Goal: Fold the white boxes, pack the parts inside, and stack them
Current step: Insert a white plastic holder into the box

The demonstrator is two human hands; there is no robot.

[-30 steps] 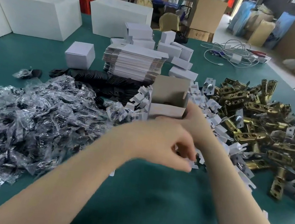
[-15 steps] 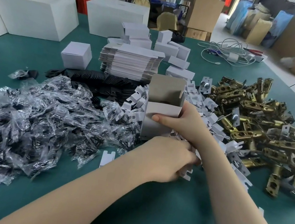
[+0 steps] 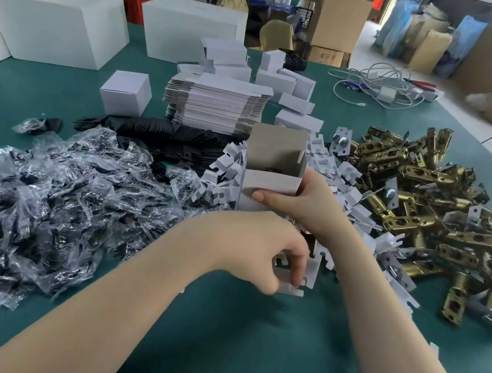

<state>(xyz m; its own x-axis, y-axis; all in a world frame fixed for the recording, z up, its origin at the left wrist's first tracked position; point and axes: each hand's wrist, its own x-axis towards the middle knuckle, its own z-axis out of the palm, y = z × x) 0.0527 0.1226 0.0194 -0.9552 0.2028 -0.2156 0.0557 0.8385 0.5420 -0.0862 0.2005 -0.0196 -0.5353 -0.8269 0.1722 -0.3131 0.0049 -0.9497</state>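
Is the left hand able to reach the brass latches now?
Probably not directly. The left hand pinches a white insert, and the right arm, holding the open box, lies between it and the brass latches.

My green counter [image 3: 227, 346] carries a heap of clear bagged parts [image 3: 40, 200] at my left, black plates [image 3: 165, 137] behind it, white card inserts [image 3: 337, 175] in the middle and brass latches [image 3: 431, 201] at my right. Farther back lie a stack of flat boxes [image 3: 216, 103], small folded boxes [image 3: 125, 94], large white cartons [image 3: 53, 24] and cables [image 3: 382, 85].
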